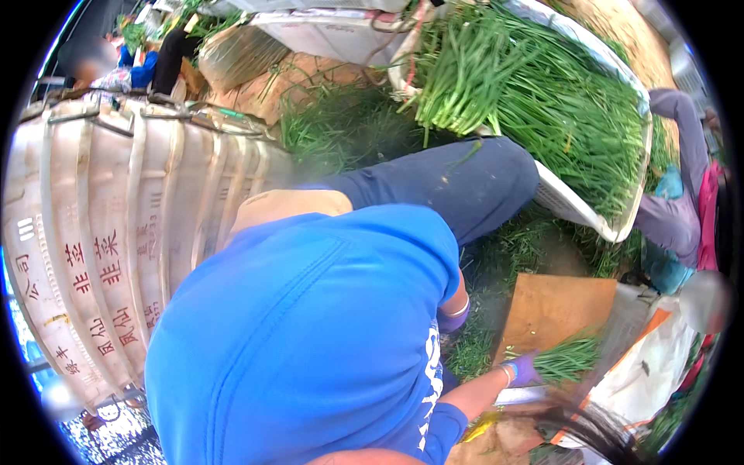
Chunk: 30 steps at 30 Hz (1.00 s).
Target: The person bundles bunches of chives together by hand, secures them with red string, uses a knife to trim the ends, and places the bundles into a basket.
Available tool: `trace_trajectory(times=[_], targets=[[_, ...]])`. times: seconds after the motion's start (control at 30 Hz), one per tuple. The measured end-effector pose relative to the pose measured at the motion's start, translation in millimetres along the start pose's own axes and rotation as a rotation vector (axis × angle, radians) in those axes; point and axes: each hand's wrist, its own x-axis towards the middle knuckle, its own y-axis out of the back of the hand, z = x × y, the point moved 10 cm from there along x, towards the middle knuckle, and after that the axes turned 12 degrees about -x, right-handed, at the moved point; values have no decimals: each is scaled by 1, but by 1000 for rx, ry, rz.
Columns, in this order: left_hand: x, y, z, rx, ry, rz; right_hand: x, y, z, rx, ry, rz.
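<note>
My right hand (527,370), in a purple glove, is closed around a bunch of garlic chives (570,359). The leaves fan out to the right, over the lower edge of a brown board (556,310). Close to my blue sleeve, my left hand (452,319) wears a purple glove too. Its fingers are mostly hidden behind my arm and body, so its grip does not show. Loose green leaves (471,353) lie near both hands. Beyond my bent knee (504,167) stands a white crate (616,235) heaped with long garlic chives (535,101).
A tall ribbed white crate (85,232) stands at left. A white sack (643,372) with orange stripes lies at lower right. One person (674,209) sits at right; another (143,70) is at far upper left. Green scraps (333,124) litter the ground.
</note>
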Motion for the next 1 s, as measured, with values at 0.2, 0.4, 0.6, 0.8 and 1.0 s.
trace_trajectory(times=[0.2, 0.4, 0.6, 0.8, 1.0], targets=[[-19, 19, -38, -440, 310, 123, -66, 5, -20, 38, 267, 406], [-56, 24, -32, -597, 425, 151, -40, -60, -4, 49, 316, -5], [-83, 29, -44, -722, 511, 128, -157, -163, -47, 1109, 160, -930], [-90, 53, 23, -1454, 180, 87, -240, -72, -88, 869, 686, -398], [-73, 44, 51, -1087, -18, -100, -273, -5, -66, 562, 542, 150]])
